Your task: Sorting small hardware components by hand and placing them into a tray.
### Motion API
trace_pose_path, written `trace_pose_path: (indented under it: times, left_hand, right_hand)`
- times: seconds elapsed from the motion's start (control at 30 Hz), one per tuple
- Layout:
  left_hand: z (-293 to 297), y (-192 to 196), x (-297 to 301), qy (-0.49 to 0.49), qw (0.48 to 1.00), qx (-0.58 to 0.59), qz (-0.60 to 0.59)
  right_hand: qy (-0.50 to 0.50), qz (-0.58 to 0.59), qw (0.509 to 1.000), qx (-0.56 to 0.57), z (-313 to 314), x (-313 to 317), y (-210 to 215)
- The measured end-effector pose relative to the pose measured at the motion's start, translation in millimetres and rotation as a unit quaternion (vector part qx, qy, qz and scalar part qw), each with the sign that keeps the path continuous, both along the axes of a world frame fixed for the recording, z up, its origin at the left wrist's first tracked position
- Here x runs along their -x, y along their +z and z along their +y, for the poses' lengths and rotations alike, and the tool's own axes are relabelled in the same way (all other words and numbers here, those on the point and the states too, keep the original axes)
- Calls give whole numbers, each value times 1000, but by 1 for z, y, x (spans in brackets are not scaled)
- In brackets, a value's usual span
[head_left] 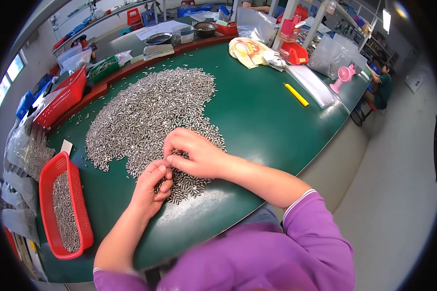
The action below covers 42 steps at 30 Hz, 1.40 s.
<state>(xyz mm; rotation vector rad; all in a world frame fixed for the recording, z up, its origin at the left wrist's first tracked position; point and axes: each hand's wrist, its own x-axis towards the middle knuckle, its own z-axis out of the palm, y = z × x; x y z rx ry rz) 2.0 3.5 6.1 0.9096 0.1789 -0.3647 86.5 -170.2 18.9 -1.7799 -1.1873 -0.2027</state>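
A wide heap of small silvery metal pieces (150, 106) lies spread over the green tabletop (262, 121). Over its near edge my two hands meet, fingertips touching or almost touching. My left hand (151, 188) is closed, its fingers curled in and the thumb against the forefinger. From the right comes my right hand (196, 154), with thumb and forefinger pinched close to the left fingertips. Whatever sits between the fingers is too small or hidden to make out. Left of my hands stands a red plastic basket (84, 213) partly filled with similar metal pieces.
A wooden rim (126, 66) borders the table's far side, with a second red basket (63, 99) beside it. Toward the right lie a yellow cutter-like tool (296, 95), clear plastic sheets (311, 86), and a pink fan (344, 77). A person (382, 87) sits farther off.
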Motion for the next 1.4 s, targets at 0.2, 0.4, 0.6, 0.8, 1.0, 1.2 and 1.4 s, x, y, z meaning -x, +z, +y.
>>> trace_pose_path:
  times: [0.2,0.4,0.6,0.8,1.0,1.2,1.4]
  left_hand:
    - [0,-3,1,6,1000,-12,-2]
    - [2,-2,-1,-2,1000,6,16]
    - [3,-2,0,-6,1000,1,6]
    - [3,-1,0,-7,1000,-16,6]
    - [3,-3,0,-14,1000,-9,-1]
    - [5,-5,-1,-30,999,4,-16]
    - [4,-4,0,-29,999,11,-19]
  right_hand:
    - [59,134,989,22,2,5,-2]
    - [-68,-62,985,143,-13,-6,-9]
    - [-63,-111,972,199,-8,-5,-21]
    - [-61,-146,969,191,-6,-3,-18]
    - [-36,-137,970,199,-3,-3,-18]
    - [-65,-121,985,101,0,-5,-15]
    - [6,64,997,33,1,6,1]
